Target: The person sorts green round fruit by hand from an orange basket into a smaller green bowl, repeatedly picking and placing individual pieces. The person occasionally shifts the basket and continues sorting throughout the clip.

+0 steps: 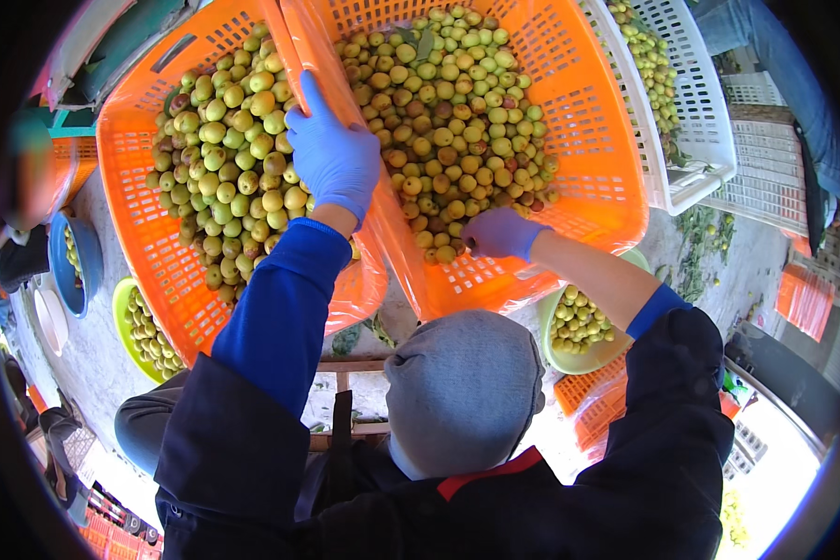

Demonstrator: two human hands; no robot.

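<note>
Two orange plastic crates stand side by side, the left crate (129, 203) and the right crate (588, 112), both holding many round green-brown fruits (462, 105), perhaps jujubes. My left hand (336, 157), in a blue glove, lies over the adjoining rims with one finger pointing up along them; no fruit shows in it. Low in the right crate, near its close wall, my gloved right hand (500, 234) is bent down at the edge of the fruits. Its fingertips are mostly hidden, so whether it holds a fruit is unclear.
A lime-green basin (122, 322) of fruits sits at lower left, a pale green basin (556, 353) of fruits below the right crate. White crates (714, 119) stand at upper right beside a person's denim-clad leg (777, 49). A blue tub (91, 259) is at far left.
</note>
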